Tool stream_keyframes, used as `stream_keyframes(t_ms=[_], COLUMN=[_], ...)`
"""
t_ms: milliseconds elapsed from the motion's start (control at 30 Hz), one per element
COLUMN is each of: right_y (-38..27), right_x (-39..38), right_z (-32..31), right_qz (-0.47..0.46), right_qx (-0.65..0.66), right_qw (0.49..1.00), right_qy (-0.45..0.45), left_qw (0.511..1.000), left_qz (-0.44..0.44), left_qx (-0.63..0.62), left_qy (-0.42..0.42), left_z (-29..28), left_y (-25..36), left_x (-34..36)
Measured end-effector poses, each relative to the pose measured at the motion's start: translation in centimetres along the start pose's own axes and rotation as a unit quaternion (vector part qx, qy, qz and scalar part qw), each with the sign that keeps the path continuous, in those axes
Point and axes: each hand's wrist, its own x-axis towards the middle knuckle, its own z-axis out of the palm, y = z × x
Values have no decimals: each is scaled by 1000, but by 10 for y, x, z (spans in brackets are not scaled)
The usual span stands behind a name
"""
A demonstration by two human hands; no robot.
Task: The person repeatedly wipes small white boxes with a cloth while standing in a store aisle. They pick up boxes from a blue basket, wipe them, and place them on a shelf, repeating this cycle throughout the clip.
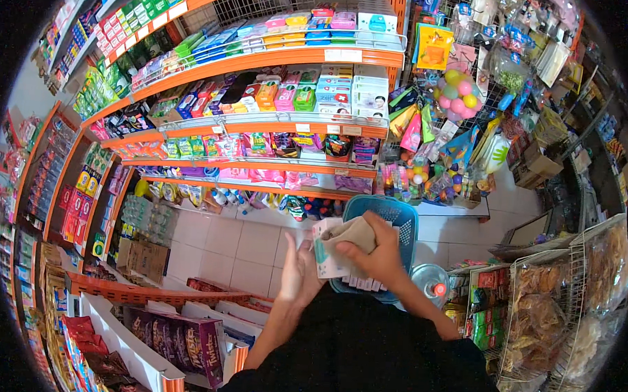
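A white box [329,266] with pink and teal print is in front of me, above the teal plastic basket [408,230]. My left hand [297,271] supports it from the left, thumb stretched up and the other fingers partly hidden by the box. From the right, my right hand [381,250] grips a beige cloth [350,240] and presses it against the box's top and side. Several white boxes [366,284] lie in the basket below, partly covered by my right arm.
Orange-edged shelves [261,121] of packaged goods rise ahead. A large clear water bottle [428,283] stands right of the basket. Wire racks [538,300] of bagged snacks are at the right. Behind my left arm is a low shelf of purple packages [177,340].
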Motion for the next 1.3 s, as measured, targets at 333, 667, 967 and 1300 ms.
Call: stream_keyframes(t_ms=[333, 667, 967, 1300], right_y=[11, 10, -13, 2], right_x=[-10, 52, 18, -5], right_z=[-2, -25, -10, -14], right_qz=[-19, -44, -240, -278], right_qx=[16, -186, -286, -153], right_qw=[999, 970, 923, 943], right_qy=[23, 151, -89, -98], left_qw=[984, 974, 938, 947], left_qz=[26, -13, -11, 32], left_qx=[140, 220, 286, 260], left_qy=[110, 45, 193, 185], left_z=[-1, -2, -2, -5], left_y=[-7, 0, -2, -7], left_x=[7, -3, 12, 16])
